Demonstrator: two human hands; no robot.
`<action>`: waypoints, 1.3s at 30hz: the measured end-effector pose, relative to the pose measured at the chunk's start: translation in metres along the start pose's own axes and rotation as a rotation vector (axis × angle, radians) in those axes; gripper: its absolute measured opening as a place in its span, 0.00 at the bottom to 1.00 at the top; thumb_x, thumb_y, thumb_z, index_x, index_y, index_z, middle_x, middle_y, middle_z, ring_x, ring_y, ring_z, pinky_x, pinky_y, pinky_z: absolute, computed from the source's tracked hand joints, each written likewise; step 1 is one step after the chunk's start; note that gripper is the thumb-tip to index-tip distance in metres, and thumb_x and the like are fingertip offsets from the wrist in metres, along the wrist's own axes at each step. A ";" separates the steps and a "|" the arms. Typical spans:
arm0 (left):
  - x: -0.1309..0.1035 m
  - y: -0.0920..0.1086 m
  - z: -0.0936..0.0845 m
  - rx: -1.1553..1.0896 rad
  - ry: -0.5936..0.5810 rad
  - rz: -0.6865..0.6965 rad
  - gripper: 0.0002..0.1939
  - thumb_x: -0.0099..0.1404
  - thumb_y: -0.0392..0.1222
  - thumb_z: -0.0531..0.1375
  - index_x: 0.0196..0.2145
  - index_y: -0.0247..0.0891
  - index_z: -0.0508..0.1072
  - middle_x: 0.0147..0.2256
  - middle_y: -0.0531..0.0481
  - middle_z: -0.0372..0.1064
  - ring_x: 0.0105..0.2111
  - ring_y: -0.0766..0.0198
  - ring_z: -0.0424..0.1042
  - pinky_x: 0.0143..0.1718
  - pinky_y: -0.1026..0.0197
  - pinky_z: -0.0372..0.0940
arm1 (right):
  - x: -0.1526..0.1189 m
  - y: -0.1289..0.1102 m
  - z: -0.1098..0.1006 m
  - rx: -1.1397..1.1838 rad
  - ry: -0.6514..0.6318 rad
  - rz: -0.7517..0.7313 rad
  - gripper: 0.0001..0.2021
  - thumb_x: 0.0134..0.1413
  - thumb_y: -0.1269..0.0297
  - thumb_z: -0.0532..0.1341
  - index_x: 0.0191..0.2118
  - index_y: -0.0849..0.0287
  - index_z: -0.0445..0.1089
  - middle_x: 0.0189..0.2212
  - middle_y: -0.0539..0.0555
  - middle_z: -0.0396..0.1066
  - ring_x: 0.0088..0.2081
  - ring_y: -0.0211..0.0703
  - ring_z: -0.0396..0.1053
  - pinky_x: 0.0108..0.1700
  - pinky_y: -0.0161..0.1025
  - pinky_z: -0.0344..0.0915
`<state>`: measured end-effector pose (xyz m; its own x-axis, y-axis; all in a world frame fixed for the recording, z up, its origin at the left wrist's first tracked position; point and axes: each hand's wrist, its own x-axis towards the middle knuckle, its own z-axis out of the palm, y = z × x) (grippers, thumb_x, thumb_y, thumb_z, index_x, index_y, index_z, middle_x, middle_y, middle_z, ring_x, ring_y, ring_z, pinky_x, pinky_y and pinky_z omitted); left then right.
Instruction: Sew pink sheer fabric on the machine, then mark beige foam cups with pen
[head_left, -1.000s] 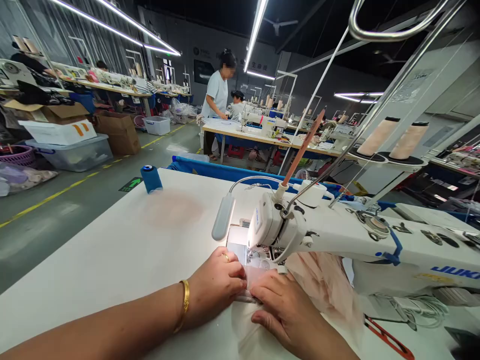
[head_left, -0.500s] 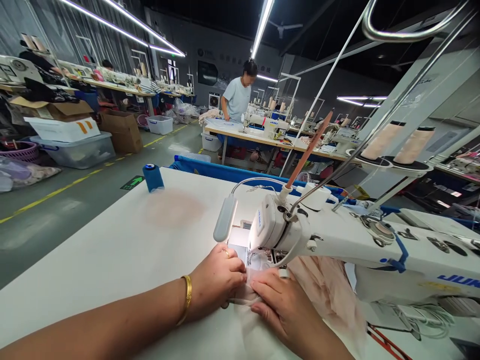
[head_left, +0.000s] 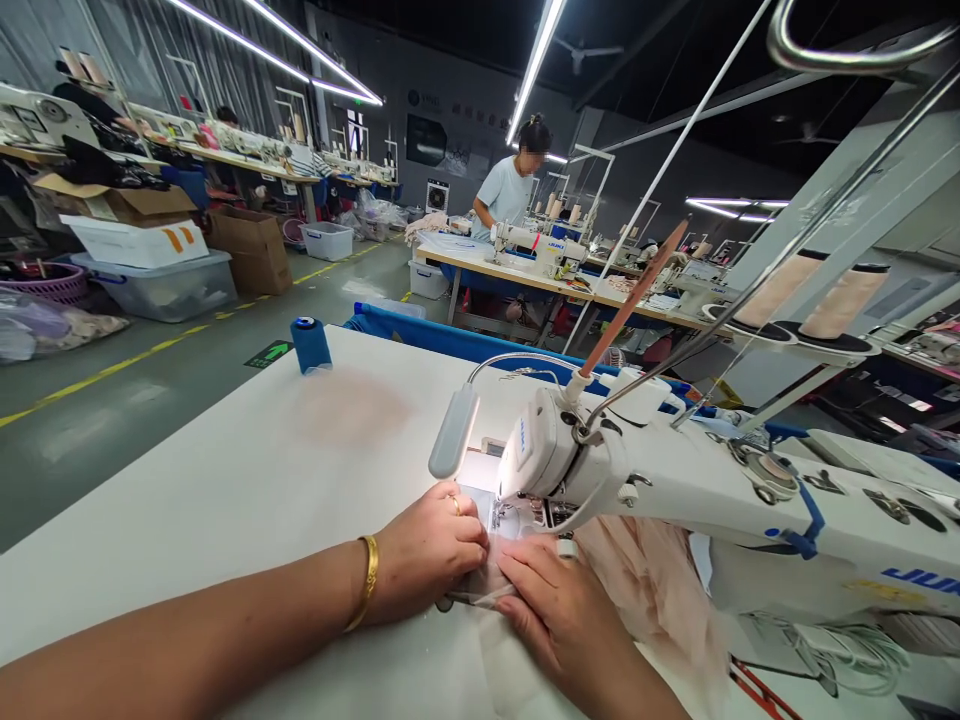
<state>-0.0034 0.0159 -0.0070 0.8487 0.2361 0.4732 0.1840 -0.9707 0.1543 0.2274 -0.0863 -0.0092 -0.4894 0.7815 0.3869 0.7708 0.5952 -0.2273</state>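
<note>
Material: sheer pale-pink fabric point(head_left: 491, 582), thin, see-through; laid flat at the needle area, lower centre of the frame.
Folds: more pink cloth point(head_left: 649, 575) bunched in soft creases under the machine arm, right of centre; link to the flat part hidden by the right hand.
Left hand point(head_left: 435, 548): fingers curled, grip closed on the fabric's left side; gold bangle point(head_left: 367, 582) and ring worn.
Right hand point(head_left: 559, 610): grip open, palm down, fingers spread low over the fabric, which is pressed flat.
Machine: white sewing machine point(head_left: 536, 450), smooth rounded casing, blue lettering, shiny metal parts; grey lamp point(head_left: 454, 435) beside its head.
Surface: white, smooth tabletop point(head_left: 225, 510); blue thread spool point(head_left: 310, 346) upright at far corner, faint pinkish patch near it.
Right edge: pale-pink thread cones point(head_left: 844, 302) on round holders; red tool point(head_left: 761, 690), partly cut off, lower right.
Room: workshop with strip lights; cardboard and plastic boxes at left; person in pale-blue top point(head_left: 506, 195) seen at another machine table, upper centre.
</note>
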 end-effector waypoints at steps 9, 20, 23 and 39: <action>0.001 -0.001 0.000 0.015 -0.013 -0.010 0.11 0.70 0.30 0.58 0.32 0.41 0.74 0.34 0.49 0.78 0.38 0.58 0.71 0.47 0.52 0.62 | 0.003 0.001 0.002 0.014 -0.009 0.012 0.12 0.72 0.67 0.58 0.57 0.58 0.70 0.49 0.58 0.79 0.47 0.55 0.74 0.41 0.44 0.72; 0.005 -0.011 0.002 0.059 0.031 0.004 0.09 0.70 0.30 0.59 0.34 0.41 0.75 0.36 0.50 0.79 0.37 0.58 0.72 0.45 0.53 0.62 | 0.005 0.004 0.004 -0.048 0.015 0.056 0.11 0.71 0.67 0.57 0.54 0.58 0.73 0.50 0.59 0.80 0.44 0.56 0.78 0.39 0.46 0.75; 0.005 -0.014 0.003 0.076 0.028 -0.005 0.10 0.70 0.30 0.60 0.33 0.41 0.75 0.35 0.50 0.78 0.37 0.58 0.72 0.45 0.53 0.62 | 0.005 0.006 0.006 -0.091 -0.010 0.066 0.12 0.72 0.65 0.57 0.55 0.59 0.73 0.52 0.60 0.80 0.47 0.58 0.78 0.43 0.49 0.77; 0.008 -0.020 0.004 0.095 0.050 -0.038 0.13 0.71 0.31 0.57 0.32 0.41 0.78 0.33 0.50 0.78 0.37 0.58 0.71 0.48 0.54 0.64 | 0.002 0.015 0.016 -0.154 -0.032 0.083 0.17 0.73 0.63 0.55 0.61 0.60 0.71 0.60 0.61 0.76 0.58 0.65 0.74 0.52 0.60 0.78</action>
<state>0.0020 0.0376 -0.0100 0.8148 0.2725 0.5117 0.2641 -0.9602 0.0909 0.2316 -0.0734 -0.0258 -0.4320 0.8339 0.3435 0.8615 0.4942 -0.1164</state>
